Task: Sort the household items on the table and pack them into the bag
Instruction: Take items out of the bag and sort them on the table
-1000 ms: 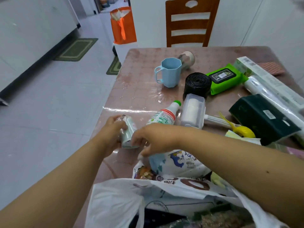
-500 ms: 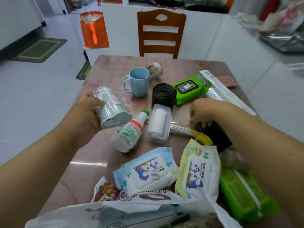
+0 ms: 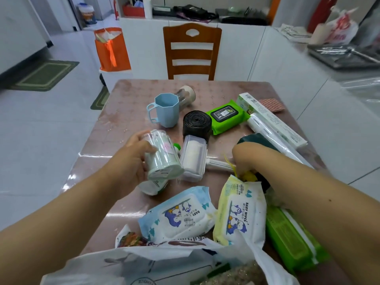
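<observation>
My left hand (image 3: 131,161) is shut on a clear tub of cotton swabs (image 3: 162,155), held tilted above a white bottle with a green cap (image 3: 153,187). My right hand (image 3: 246,155) reaches down between a dark green pack (image 3: 255,137) and a yellow item (image 3: 249,175); its fingers are hidden. The white plastic bag (image 3: 156,264) lies open at the near edge. A blue baby wipes pack (image 3: 181,214), a yellow baby wipes pack (image 3: 239,212) and a green pack (image 3: 292,241) rest by its mouth.
On the brown table (image 3: 123,124) lie a lint roller (image 3: 194,157), a black bin-bag roll (image 3: 197,123), a blue cup (image 3: 165,110), a jar (image 3: 186,96), green wipes (image 3: 225,115) and a long film box (image 3: 271,120). A wooden chair (image 3: 192,52) stands behind.
My left hand lifted the swab tub off the table and carried it right, over the bottle. My right hand left the bag's mouth and moved right to the dark green pack.
</observation>
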